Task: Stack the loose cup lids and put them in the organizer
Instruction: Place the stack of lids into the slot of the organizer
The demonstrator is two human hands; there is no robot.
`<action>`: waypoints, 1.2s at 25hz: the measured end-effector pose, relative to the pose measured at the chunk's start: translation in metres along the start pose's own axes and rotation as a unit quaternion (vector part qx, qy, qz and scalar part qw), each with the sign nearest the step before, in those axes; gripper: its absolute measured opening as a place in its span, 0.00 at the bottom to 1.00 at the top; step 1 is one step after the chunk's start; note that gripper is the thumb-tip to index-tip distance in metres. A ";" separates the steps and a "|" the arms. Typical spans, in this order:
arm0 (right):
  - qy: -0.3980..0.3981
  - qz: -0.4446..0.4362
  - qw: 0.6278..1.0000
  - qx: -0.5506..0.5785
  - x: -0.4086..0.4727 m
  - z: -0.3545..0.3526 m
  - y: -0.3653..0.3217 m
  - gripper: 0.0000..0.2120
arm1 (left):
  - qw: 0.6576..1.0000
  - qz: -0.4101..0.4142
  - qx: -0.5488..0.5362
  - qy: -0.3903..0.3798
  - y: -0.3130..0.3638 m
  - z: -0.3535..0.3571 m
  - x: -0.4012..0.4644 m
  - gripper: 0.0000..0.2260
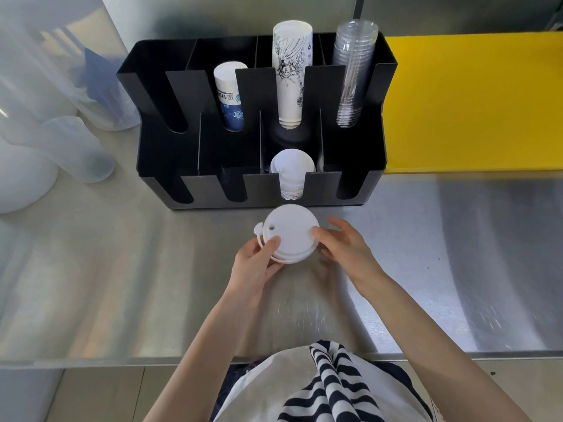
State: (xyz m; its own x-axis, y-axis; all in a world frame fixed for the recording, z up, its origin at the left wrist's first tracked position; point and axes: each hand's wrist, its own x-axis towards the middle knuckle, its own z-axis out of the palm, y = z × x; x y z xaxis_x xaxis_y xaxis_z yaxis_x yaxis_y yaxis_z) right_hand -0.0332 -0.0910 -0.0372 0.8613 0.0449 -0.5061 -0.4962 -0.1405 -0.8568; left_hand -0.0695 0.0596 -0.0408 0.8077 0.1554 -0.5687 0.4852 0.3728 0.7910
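Observation:
A small stack of white cup lids is held just above the steel counter, in front of the black organizer. My left hand grips the stack's left edge, thumb on top beside the sip hole. My right hand touches the stack's right edge with thumb and fingertips. More white lids stand stacked in the organizer's front row, third slot from the left. The other front slots look empty.
The organizer's back row holds a blue-printed paper cup stack, a tall white printed cup stack and clear plastic cups. A yellow board lies to the right. Translucent plastic containers stand at the left.

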 end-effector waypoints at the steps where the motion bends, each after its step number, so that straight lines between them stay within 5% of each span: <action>1: -0.019 0.023 0.999 0.036 -0.003 0.005 0.001 0.30 | 0.999 0.009 -0.031 0.005 0.000 0.002 0.000 0.09; 11: -0.074 0.024 0.978 0.195 -0.016 0.021 0.000 0.05 | 0.995 0.045 -0.092 -0.009 -0.012 0.007 -0.005 0.13; 17: -0.110 0.007 0.982 0.152 -0.010 0.008 -0.002 0.07 | 0.998 0.027 -0.018 -0.057 -0.002 -0.006 -0.006 0.14; 25: -0.204 -0.055 0.976 -0.062 -0.004 -0.015 -0.026 0.08 | 0.985 -0.016 0.141 -0.102 0.021 -0.014 -0.006 0.18; 30: -0.201 -0.074 0.971 -0.108 0.000 -0.015 -0.036 0.14 | 0.985 -0.008 0.134 -0.108 0.027 -0.013 -0.003 0.18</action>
State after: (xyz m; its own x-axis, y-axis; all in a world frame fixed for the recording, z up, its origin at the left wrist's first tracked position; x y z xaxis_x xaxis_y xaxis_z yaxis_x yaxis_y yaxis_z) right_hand -0.0134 -0.1009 -0.0052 0.7872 0.4568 -0.4144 -0.2984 -0.3059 -0.9041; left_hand -0.0634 0.0813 -0.0213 0.8381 -0.0570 -0.5425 0.5453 0.1145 0.8304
